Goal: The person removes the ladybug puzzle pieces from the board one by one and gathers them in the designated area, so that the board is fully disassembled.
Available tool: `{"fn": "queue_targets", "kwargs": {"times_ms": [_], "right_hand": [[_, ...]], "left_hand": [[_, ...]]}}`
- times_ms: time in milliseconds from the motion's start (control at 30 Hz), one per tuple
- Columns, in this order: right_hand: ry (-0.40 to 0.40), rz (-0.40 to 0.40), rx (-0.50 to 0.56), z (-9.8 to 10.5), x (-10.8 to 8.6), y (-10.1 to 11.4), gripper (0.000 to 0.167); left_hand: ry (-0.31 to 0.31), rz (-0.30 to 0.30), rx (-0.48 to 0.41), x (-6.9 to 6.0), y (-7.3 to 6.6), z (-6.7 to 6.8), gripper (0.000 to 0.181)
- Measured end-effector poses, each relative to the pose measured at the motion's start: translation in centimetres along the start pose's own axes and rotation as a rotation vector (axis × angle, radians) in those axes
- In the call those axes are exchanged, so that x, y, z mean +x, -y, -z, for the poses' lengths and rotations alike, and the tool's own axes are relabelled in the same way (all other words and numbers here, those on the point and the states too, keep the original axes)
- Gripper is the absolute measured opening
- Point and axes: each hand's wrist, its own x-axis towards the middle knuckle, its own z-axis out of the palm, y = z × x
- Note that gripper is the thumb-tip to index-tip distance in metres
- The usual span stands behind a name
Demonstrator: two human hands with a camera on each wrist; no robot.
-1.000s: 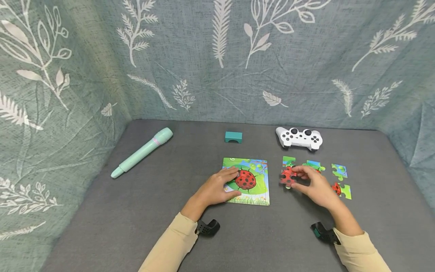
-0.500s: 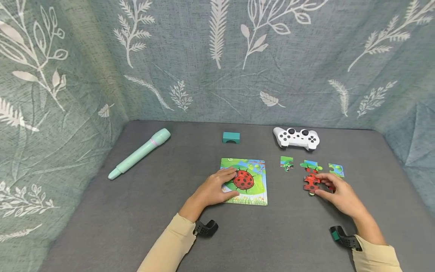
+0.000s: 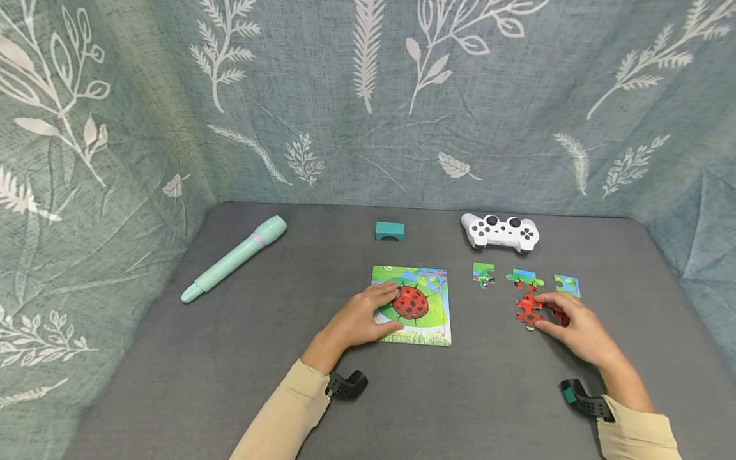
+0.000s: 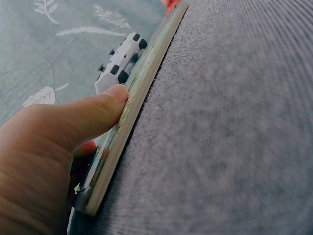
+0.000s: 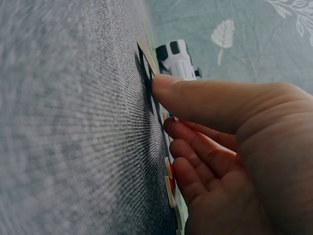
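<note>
My left hand [image 3: 363, 319] rests on the left part of a square ladybug puzzle board [image 3: 434, 326], thumb and fingers spread over its top. In the left wrist view, the thumb presses on the picture near the board's pale edge [image 4: 129, 127]. To the right, my right hand [image 3: 581, 329] pinches a red, black-spotted jigsaw piece [image 3: 528, 311] between thumb and fingertips. The right wrist view shows this piece edge-on and tilted, a shadow beneath it. Behind it lie three green and blue jigsaw pieces [image 3: 524, 278] in a row. Another red piece is mostly hidden by my right hand.
A white game controller [image 3: 500, 233] lies at the back right. A teal arch block [image 3: 390, 231] stands behind the board. At the left, a mint-green microphone-shaped stick [image 3: 232, 260] lies aslant on the grey table [image 3: 448, 409]. A leaf-patterned cloth [image 3: 322, 83] hangs behind.
My right hand has carried the red jigsaw piece to the right, away from the board, uncovering the leftmost loose piece. My left hand stays on the board.
</note>
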Motion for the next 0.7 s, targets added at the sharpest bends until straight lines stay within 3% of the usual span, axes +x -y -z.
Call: {"fn": "queue_targets", "kwargs": {"times_ms": [400, 700], "right_hand": [[-0.038, 0.073, -0.017, -0.41, 0.1, -0.21, 0.04], [-0.061, 0.031, -0.008, -0.44, 0.09, -0.02, 0.042]], "left_hand": [[0.017, 0.014, -0.002, -0.01, 0.11, 0.02, 0.063], [0.019, 0.017, -0.006, -0.07, -0.01, 0.1, 0.065]]}}
